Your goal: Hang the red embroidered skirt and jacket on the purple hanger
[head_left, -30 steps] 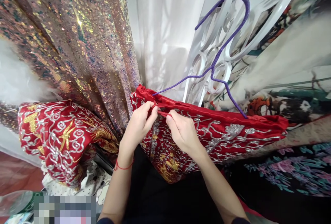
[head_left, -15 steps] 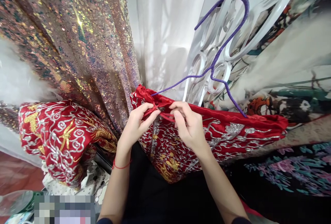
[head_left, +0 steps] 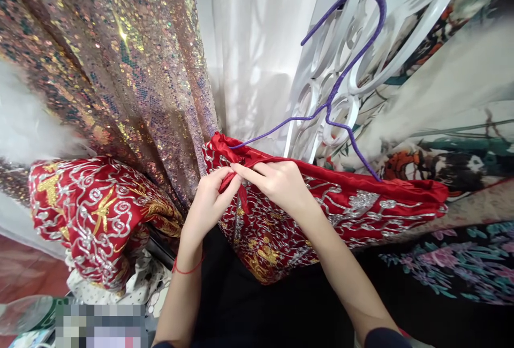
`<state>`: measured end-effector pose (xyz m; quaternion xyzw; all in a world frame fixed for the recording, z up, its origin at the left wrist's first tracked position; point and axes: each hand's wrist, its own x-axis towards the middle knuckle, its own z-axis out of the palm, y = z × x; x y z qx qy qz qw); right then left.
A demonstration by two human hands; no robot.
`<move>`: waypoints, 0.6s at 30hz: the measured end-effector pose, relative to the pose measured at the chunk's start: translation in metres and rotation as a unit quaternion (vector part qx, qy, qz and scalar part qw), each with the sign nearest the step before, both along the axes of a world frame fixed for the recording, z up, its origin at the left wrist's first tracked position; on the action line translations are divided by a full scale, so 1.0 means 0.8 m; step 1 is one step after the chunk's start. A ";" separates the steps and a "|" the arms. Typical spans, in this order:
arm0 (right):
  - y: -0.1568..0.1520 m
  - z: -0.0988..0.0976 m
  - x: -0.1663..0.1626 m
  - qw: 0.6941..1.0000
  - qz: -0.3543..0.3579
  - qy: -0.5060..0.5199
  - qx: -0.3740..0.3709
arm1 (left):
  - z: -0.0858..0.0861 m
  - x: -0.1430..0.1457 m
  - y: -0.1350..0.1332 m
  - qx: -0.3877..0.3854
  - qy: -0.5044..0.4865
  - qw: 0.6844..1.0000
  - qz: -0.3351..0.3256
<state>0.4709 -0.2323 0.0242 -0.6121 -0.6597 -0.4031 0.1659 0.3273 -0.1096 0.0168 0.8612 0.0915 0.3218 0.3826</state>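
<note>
A red garment with silver and gold embroidery hangs on a purple hanger, which is hooked on a white ornate rail. A thin red tie string runs at the garment's top edge. My left hand pinches this string with closed fingers. My right hand lies just to the right of it, fingers closed on the same string, fingertips touching the left hand's. A red thread bracelet circles my left wrist.
A sequined gold and pink fabric hangs at the left. A white sheer curtain hangs behind. Another red embroidered piece lies at the lower left. Floral printed cloths fill the right side.
My right hand has moved left and up over the string, closing the gap to my left hand. The left hand has stayed about where it was. The garment and hanger have not moved.
</note>
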 end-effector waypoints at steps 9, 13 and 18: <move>0.018 -0.011 0.022 0.994 0.043 0.103 0.020 | 0.006 0.009 -0.007 0.007 -0.004 1.000 0.019; 0.020 -0.010 0.023 0.984 0.025 0.174 -0.028 | 0.006 0.008 -0.007 -0.042 0.004 0.999 0.011; 0.015 -0.011 0.024 0.981 0.030 0.182 -0.053 | -0.008 0.005 -0.007 -0.147 0.017 0.988 -0.036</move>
